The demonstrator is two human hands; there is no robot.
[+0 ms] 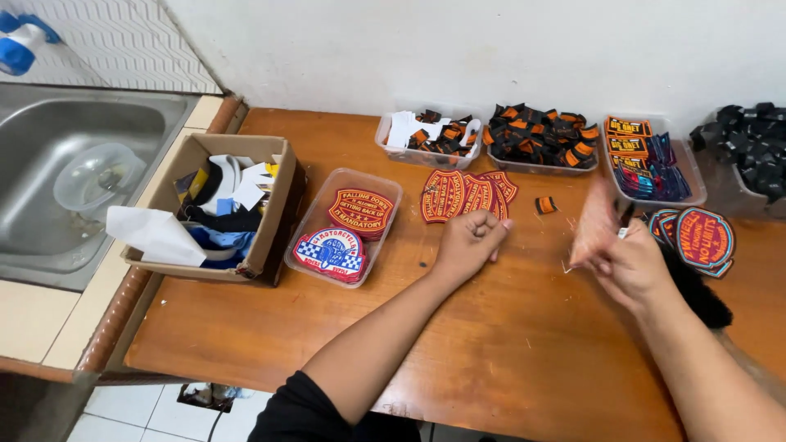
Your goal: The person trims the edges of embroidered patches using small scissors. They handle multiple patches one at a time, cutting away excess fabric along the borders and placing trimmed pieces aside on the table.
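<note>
My left hand (469, 242) rests on the wooden table (491, 344) with its fingers curled shut, just below a fanned row of red shield-shaped patches (467, 195). Nothing shows inside that fist. My right hand (624, 255) is blurred by motion and grips a small dark tool with a pale tip (624, 223). A stack of round orange and blue patches (702, 239) lies just right of that hand. A single small orange and black label (546, 205) lies between the red patches and my right hand.
A clear tub (304, 245) holds red and blue patches. Further tubs at the back hold black and orange labels (536, 135), white and black labels (432, 133) and orange patches (647, 155). A cardboard box (274, 205) of scraps stands left, beside a steel sink (49, 131).
</note>
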